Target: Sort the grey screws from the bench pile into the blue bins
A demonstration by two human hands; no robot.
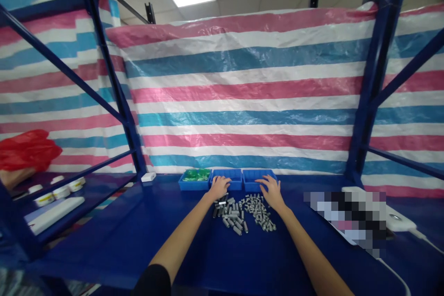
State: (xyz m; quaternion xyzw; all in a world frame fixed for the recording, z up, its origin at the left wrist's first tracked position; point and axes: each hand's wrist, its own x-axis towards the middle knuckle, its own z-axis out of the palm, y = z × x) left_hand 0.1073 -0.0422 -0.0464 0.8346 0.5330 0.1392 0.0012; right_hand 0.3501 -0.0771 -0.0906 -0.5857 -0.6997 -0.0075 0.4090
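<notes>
Right hand [273, 193] half-open over tray [250, 186]

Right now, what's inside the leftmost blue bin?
Shiny green material shows inside the leftmost blue bin; whatever lies beneath it is covered and can't be seen.

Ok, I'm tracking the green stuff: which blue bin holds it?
The leftmost bin: green contents show there, but not in the middle bin or right bin.
</notes>
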